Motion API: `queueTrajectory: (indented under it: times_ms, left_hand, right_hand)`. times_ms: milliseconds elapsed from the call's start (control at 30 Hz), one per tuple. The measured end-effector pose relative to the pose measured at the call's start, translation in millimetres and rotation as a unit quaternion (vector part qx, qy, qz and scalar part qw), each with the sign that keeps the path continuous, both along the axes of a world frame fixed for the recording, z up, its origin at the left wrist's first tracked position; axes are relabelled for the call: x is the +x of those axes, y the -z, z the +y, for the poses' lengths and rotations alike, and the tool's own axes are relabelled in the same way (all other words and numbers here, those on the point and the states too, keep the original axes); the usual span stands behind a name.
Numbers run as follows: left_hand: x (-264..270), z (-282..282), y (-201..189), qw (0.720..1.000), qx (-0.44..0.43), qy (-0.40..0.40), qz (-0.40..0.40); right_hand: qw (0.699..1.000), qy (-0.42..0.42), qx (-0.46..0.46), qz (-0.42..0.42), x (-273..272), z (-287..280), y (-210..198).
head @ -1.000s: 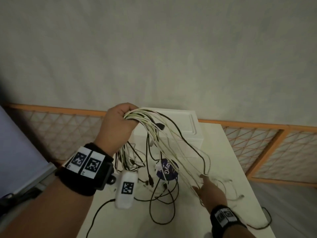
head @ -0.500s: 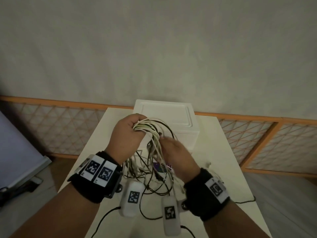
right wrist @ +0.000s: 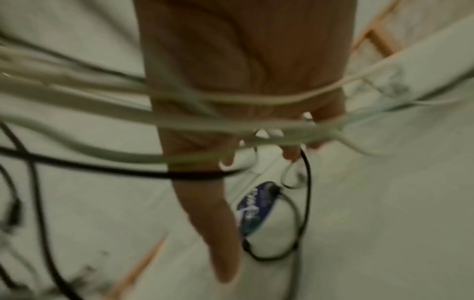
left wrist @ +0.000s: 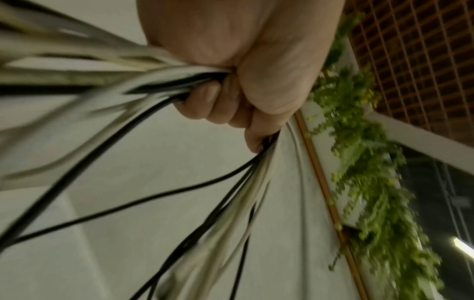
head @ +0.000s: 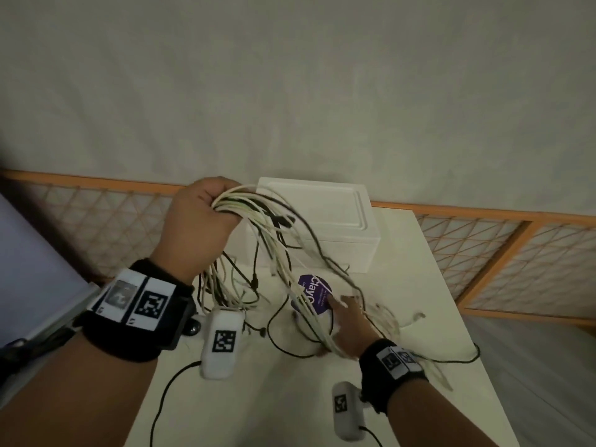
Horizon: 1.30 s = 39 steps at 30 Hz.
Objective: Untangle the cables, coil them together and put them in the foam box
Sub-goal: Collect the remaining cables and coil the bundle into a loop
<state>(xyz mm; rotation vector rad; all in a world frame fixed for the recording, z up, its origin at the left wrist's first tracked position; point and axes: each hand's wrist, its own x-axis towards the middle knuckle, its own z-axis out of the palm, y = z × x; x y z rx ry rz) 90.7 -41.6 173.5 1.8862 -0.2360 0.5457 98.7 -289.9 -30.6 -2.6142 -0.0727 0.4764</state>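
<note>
My left hand [head: 201, 217] is raised in front of the white foam box [head: 322, 217] and grips a bundle of white and black cables [head: 277, 250] in its fist [left wrist: 231, 85]. The cables [left wrist: 128, 91] hang from it in loops down to the table. My right hand [head: 350, 321] is low over the table, to the right. Its thumb and fingers are stretched out, and several strands [right wrist: 102, 113] run across its palm [right wrist: 231, 91]. The foam box has its lid on.
A round tub with a purple label [head: 314, 293] lies on the white table [head: 419, 285] among the loose cable ends, just beyond my right fingers. An orange lattice fence [head: 483, 246] runs behind the table, before a grey wall.
Half a second ago my right hand was up by the left fist at the bundle. It has since dropped down and to the right, drawing the strands out into a long loop.
</note>
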Motion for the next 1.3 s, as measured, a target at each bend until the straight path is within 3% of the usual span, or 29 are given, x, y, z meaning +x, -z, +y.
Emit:
queueTrajectory:
  times_ms: [67,133,233,300,333,367,433,467,500,533,667,700,733,800,867,933,967,1033,1100,1200,1300]
  left_hand:
    - [1.8,6.5,-6.7,0.999,-0.041,-0.012,-0.010]
    - [6.6,17.8,-12.9,0.996,-0.080,-0.031,-0.018]
    - [11.0,25.4,-17.3,0.995,-0.085,-0.050,-0.004]
    - [12.9,25.3,-16.4,0.993,-0.109,-0.049,0.015]
    - [14.2,25.0,-16.4,0.989,-0.133,-0.051,0.023]
    - [15.7,24.7,-17.1,0.985,-0.161,-0.052,0.029]
    - [19.1,24.7,-19.5,0.979,-0.197,-0.049,0.032]
    - [19.9,24.4,-21.2,0.978,-0.201,-0.046,0.031]
    - [20.3,24.0,-23.2,0.978,-0.202,-0.043,0.028]
    - [20.7,24.2,-25.3,0.978,-0.204,-0.041,0.024]
    - [22.2,35.5,-35.1,0.973,-0.223,-0.064,0.012]
    - [22.8,39.8,-37.3,0.972,-0.223,-0.070,0.008]
    - [23.0,43.4,-38.4,0.973,-0.218,-0.072,0.004]
    - [22.3,45.7,-39.7,0.976,-0.207,-0.066,-0.003]
    - [21.8,47.0,-39.6,0.977,-0.205,-0.061,-0.007]
    - [22.3,50.7,-39.7,0.975,-0.211,-0.068,-0.006]
    - [23.0,53.2,-39.9,0.973,-0.218,-0.071,-0.006]
    - [24.4,56.3,-40.0,0.971,-0.229,-0.072,-0.004]
    - [25.4,56.5,-40.8,0.970,-0.232,-0.070,-0.004]
    - [25.1,54.2,-42.9,0.972,-0.228,-0.065,0.001]
    - [24.1,48.4,-41.2,0.978,-0.203,-0.055,0.011]
  right_hand:
    - [0.999,-0.008,-0.015,0.046,-9.7,-10.5,14.9]
    - [0.987,0.073,0.108,0.095,-18.4,-24.4,23.2]
    - [0.889,0.238,0.349,0.176,-29.2,-45.3,26.1]
    - [0.779,0.338,0.493,0.191,-28.0,-53.3,22.5]
    - [0.747,0.373,0.516,0.189,-25.0,-54.2,20.8]
    - [0.742,0.398,0.504,0.191,-22.5,-53.0,19.6]
    - [0.767,0.422,0.439,0.204,-19.2,-51.2,19.6]
    - [0.801,0.408,0.379,0.220,-15.4,-51.4,22.6]
    - [0.854,0.382,0.294,0.194,-11.7,-55.7,24.2]
    - [0.883,0.356,0.259,0.163,-8.6,-56.0,23.0]
    - [0.987,0.122,0.105,-0.006,-4.1,-49.8,18.6]
    - [0.993,0.078,0.082,-0.029,-6.3,-48.5,19.4]
    - [0.991,0.085,0.103,-0.031,-8.5,-47.1,19.9]
    - [0.960,0.162,0.227,0.033,-13.9,-54.0,27.3]
    - [0.942,0.176,0.261,0.115,-13.3,-68.9,37.4]
    - [0.974,0.117,0.137,0.137,-10.1,-82.0,38.3]
    - [0.973,0.141,0.085,0.158,-9.7,-87.6,37.5]
    - [0.979,0.145,-0.103,0.103,-9.6,-89.6,35.0]
    - [0.972,0.060,-0.208,0.090,-12.3,-78.0,26.7]
    - [0.971,-0.003,-0.155,0.180,-15.7,-60.3,12.8]
    - [0.970,-0.058,-0.140,0.192,-14.0,-37.5,-31.7]
